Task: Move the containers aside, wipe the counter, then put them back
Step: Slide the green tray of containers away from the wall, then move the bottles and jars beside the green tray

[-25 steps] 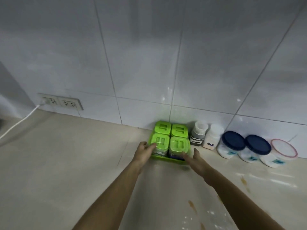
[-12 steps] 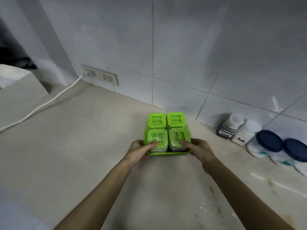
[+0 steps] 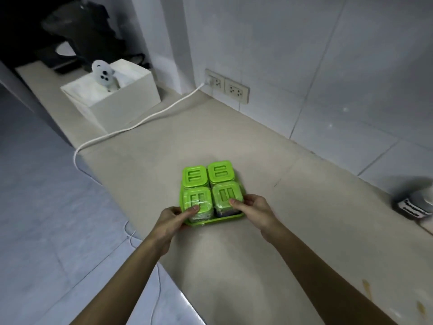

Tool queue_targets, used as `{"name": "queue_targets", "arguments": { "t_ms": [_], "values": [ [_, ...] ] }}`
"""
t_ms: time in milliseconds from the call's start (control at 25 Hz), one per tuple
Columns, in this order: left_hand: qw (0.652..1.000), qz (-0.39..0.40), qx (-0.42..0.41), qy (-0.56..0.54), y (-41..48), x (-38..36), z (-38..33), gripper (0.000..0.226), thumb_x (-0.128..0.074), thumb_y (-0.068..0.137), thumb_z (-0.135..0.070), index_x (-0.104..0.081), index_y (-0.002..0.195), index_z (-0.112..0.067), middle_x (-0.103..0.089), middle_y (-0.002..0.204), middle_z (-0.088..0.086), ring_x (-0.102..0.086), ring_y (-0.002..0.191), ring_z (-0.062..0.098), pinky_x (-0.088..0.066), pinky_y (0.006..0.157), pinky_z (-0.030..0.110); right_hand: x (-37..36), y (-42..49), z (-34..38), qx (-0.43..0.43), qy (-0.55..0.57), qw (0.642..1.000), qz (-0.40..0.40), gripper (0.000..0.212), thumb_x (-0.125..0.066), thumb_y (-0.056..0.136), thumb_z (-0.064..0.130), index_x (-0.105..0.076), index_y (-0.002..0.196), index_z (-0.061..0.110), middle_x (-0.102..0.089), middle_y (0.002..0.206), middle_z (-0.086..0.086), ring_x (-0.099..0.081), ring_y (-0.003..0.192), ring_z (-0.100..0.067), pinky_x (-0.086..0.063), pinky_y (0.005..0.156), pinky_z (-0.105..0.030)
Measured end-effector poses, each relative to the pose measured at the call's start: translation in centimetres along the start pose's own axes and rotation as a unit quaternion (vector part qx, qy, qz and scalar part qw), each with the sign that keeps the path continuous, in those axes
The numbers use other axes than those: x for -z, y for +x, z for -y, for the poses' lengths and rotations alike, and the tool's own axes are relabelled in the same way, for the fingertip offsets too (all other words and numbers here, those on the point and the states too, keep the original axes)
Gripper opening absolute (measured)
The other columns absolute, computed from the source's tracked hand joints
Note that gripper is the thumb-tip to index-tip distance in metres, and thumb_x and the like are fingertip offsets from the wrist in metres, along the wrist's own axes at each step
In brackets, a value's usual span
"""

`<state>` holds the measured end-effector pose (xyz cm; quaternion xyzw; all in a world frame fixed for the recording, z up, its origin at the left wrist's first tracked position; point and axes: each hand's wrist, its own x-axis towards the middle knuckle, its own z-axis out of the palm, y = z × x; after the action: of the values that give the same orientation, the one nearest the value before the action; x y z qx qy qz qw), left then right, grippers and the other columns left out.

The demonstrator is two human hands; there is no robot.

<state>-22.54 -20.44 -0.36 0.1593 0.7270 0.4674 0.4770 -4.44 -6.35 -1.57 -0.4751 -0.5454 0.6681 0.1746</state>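
Observation:
A green tray carries several square jars with bright green lids. It is over the beige counter, well out from the tiled wall. My left hand grips the tray's near left corner, thumb pressed on the front left lid. My right hand holds the near right side, thumb on the front right lid. Whether the tray rests on the counter or hovers just above it, I cannot tell. At the right edge a small labelled jar shows, blurred.
A white cord runs from a double wall socket across the counter and over its left edge. A white box stands at the far left end. Brown stains mark the counter at lower right. The floor lies to the left.
Both hands have carried the green tray leftward along the counter, away from the wall and the other jars. The blue-lidded tubs have left the view; the white box has come in.

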Motion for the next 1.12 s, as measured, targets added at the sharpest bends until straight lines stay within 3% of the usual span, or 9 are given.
{"name": "queue_targets", "arguments": {
  "t_ms": [200, 320, 400, 480, 560, 640, 800, 960, 1120],
  "values": [
    [1.0, -0.019, 0.011, -0.011, -0.5, 0.8, 1.3, 0.039, -0.078, 0.074, -0.033, -0.072, 0.097, -0.001, -0.075, 0.099, 0.015, -0.068, 0.088, 0.021, -0.051, 0.086, 0.034, -1.4, 0.7, -1.4, 0.006, -0.017, 1.0, 0.013, 0.009, -0.075, 0.078, 0.016, -0.068, 0.083, 0.015, -0.073, 0.094, -0.004, -0.067, 0.077, -0.007, -0.05, 0.068, -0.009],
    [0.995, -0.083, 0.014, 0.06, -0.5, 0.6, 1.2, 0.053, -0.083, 0.064, -0.047, -0.07, 0.095, -0.006, -0.073, 0.095, 0.012, -0.064, 0.085, 0.022, -0.048, 0.076, 0.032, -1.0, 0.4, -1.5, 0.04, -0.072, 0.996, 0.027, 0.03, -0.072, 0.081, 0.025, -0.067, 0.104, 0.007, -0.072, 0.102, -0.006, -0.068, 0.089, -0.014, -0.052, 0.078, -0.017],
    [0.955, -0.205, -0.037, 0.211, -0.6, 0.0, 0.8, 0.067, -0.082, 0.059, -0.052, -0.063, 0.106, -0.008, -0.064, 0.107, 0.011, -0.058, 0.101, 0.027, -0.048, 0.086, 0.036, 0.9, -0.4, -1.8, 0.115, -0.224, 0.967, 0.023, 0.041, -0.066, 0.083, 0.039, -0.065, 0.114, 0.012, -0.069, 0.106, -0.009, -0.064, 0.1, -0.019, -0.052, 0.089, -0.031],
    [0.911, -0.262, -0.168, 0.269, -1.7, -1.5, -0.4, 0.053, -0.078, 0.071, -0.036, -0.058, 0.112, -0.01, -0.055, 0.114, 0.012, -0.048, 0.111, 0.03, -0.038, 0.094, 0.034, 3.4, -1.7, -2.0, 0.162, -0.35, 0.923, 0.011, 0.045, -0.064, 0.085, 0.04, -0.061, 0.121, 0.014, -0.062, 0.116, -0.01, -0.059, 0.109, -0.021, -0.047, 0.095, -0.037],
    [0.891, -0.186, -0.299, 0.288, -2.6, -6.3, -1.9, 0.032, -0.067, 0.077, -0.032, -0.06, 0.104, -0.015, -0.056, 0.108, 0.006, -0.048, 0.106, 0.024, -0.034, 0.09, 0.027, 8.9, -3.8, -2.4, 0.167, -0.399, 0.9, -0.052, 0.043, -0.061, 0.087, 0.039, -0.06, 0.122, 0.014, -0.061, 0.119, -0.007, -0.058, 0.11, -0.021, -0.047, 0.095, -0.035],
    [0.861, -0.094, -0.374, 0.33, -2.9, -12.3, -2.9, 0.028, -0.057, 0.077, -0.036, -0.062, 0.098, -0.018, -0.057, 0.103, 0.002, -0.049, 0.101, 0.02, -0.035, 0.088, 0.027, 15.3, -6.5, -3.1, 0.143, -0.425, 0.884, -0.13, 0.039, -0.059, 0.089, 0.039, -0.061, 0.119, 0.015, -0.062, 0.117, -0.004, -0.059, 0.107, -0.021, -0.047, 0.091, -0.032],
    [0.812, 0.069, -0.436, 0.383, -2.9, -25.3, -4.0, 0.02, -0.064, 0.084, -0.024, -0.063, 0.103, -0.016, -0.057, 0.108, 0.0, -0.053, 0.105, 0.02, -0.037, 0.085, 0.021, 28.6, -11.6, -4.8, 0.086, -0.472, 0.831, -0.283, 0.033, -0.063, 0.086, 0.032, -0.063, 0.114, 0.014, -0.063, 0.112, -0.009, -0.06, 0.103, -0.028, -0.049, 0.087, -0.037],
    [0.723, 0.181, -0.498, 0.443, -3.1, -39.3, -5.5, 0.04, -0.061, 0.086, -0.025, -0.053, 0.124, -0.015, -0.05, 0.125, 0.004, -0.051, 0.114, 0.025, -0.049, 0.086, 0.034, 39.4, -14.7, -4.6, 0.062, -0.51, 0.779, -0.359, 0.033, -0.066, 0.082, 0.021, -0.062, 0.113, 0.008, -0.061, 0.111, -0.013, -0.057, 0.103, -0.035, -0.05, 0.084, -0.043],
    [0.702, 0.2, -0.523, 0.439, -1.9, -49.2, -8.8, 0.068, -0.06, 0.087, -0.024, -0.027, 0.146, -0.017, -0.024, 0.152, 0.007, -0.032, 0.135, 0.027, -0.043, 0.103, 0.042, 44.0, -13.5, -3.1, 0.092, -0.56, 0.741, -0.358, 0.044, -0.064, 0.083, 0.019, -0.053, 0.124, 0.008, -0.056, 0.123, -0.015, -0.054, 0.108, -0.036, -0.047, 0.088, -0.045]
  ]
}}
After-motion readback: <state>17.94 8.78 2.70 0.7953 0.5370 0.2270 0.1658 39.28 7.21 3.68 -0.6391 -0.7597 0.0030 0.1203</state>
